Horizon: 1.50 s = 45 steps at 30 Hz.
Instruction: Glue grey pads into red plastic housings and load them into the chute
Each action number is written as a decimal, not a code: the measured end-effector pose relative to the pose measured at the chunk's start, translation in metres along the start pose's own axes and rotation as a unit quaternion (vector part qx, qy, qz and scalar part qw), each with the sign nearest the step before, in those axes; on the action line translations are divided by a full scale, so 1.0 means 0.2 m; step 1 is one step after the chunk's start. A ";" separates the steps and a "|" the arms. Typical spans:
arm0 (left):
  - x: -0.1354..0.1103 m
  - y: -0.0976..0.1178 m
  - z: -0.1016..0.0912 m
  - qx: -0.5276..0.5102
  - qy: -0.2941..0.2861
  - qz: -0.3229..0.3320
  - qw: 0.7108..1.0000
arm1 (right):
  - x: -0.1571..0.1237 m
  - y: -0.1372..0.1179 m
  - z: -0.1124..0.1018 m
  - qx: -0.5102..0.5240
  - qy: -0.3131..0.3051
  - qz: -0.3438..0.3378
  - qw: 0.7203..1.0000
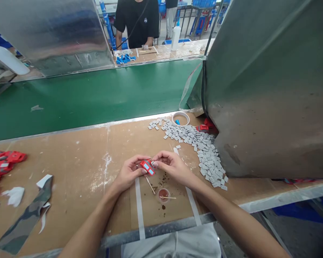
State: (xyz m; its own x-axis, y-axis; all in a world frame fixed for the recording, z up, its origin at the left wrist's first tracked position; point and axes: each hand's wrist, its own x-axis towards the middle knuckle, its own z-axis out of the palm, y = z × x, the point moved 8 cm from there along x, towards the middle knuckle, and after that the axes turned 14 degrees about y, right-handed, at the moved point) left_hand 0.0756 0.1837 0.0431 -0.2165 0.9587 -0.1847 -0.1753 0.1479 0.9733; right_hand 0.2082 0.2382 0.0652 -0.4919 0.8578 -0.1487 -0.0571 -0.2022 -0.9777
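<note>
Between my two hands is a small red plastic part (148, 167) with pale rectangular pieces on its face. My left hand (131, 171) grips its left side between thumb and fingers. At the part's upper right edge, the thumb and fingers of my right hand (170, 165) pinch together on a small pale piece (153, 163), mostly hidden by the fingertips. Below the hands, a clear cup (164, 194) of reddish-brown liquid stands on a brown sheet with a thin stick (169, 197) across it. Another thin stick (150, 185) lies just left of the cup.
Many small grey tiles (208, 157) lie spread at the right, near a tape roll (181, 119). Red parts (1, 163) are piled at far left, beside a camouflage strip (27, 218). A green conveyor belt (97, 98) runs behind; a metal panel (274, 107) stands right. A person (137, 23) sits opposite.
</note>
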 end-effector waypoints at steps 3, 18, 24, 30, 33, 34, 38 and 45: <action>0.00 0.01 0.00 0.004 0.003 0.026 1.000 | 0.00 0.01 0.00 -0.011 0.008 -0.005 1.000; -0.03 -0.02 -0.01 0.085 0.040 0.039 0.995 | -0.06 -0.12 -0.01 -0.241 0.034 -0.189 0.951; -0.05 0.00 -0.01 0.144 0.055 0.082 0.985 | -0.08 -0.11 0.01 -0.238 0.031 -0.193 0.951; -0.07 0.05 -0.02 0.226 0.071 0.159 0.958 | -0.07 -0.07 0.01 -0.209 0.014 -0.166 0.964; -0.08 0.11 -0.03 0.291 0.063 0.212 0.931 | -0.05 -0.03 0.02 -0.158 -0.007 -0.120 0.980; -0.09 0.13 -0.03 0.306 0.060 0.230 0.922 | -0.04 -0.01 0.02 -0.138 -0.008 -0.104 0.985; -0.12 0.19 -0.04 0.326 0.065 0.282 0.900 | -0.03 0.03 0.03 -0.067 -0.028 -0.053 0.996; -0.13 0.19 -0.02 0.331 0.025 0.287 0.899 | -0.05 0.04 0.05 -0.017 -0.063 -0.012 0.998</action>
State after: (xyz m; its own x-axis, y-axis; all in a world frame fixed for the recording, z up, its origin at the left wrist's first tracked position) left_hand 0.0708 0.1637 0.0837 -0.1343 0.9137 0.3836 0.5846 -0.2394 0.7752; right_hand 0.2040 0.2232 0.0611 -0.5968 0.7951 -0.1079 -0.0415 -0.1649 -0.9854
